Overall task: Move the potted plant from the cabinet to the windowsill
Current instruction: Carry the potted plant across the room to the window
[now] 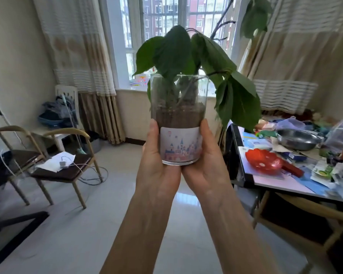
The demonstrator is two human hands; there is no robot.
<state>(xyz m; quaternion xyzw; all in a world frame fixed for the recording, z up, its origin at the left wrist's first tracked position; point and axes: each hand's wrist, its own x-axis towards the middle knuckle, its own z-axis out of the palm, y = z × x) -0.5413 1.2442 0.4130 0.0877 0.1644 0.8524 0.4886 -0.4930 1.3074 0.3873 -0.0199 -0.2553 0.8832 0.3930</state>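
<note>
Fingers (pixel 154 131) of both hands wrap the potted plant (pixel 179 119), left hand (pixel 156 163) and right hand (pixel 206 165) cupping the glass jar's base, held upright mid-air over the floor. Windowsill (pixel 133 89) sits straight ahead behind it, cluttered bench (pixel 275 182) off right.

bright daylight from window (pixel 166 22) | floor (pixel 184 196) glare | leaves backlit, soft | edges bowed
</note>
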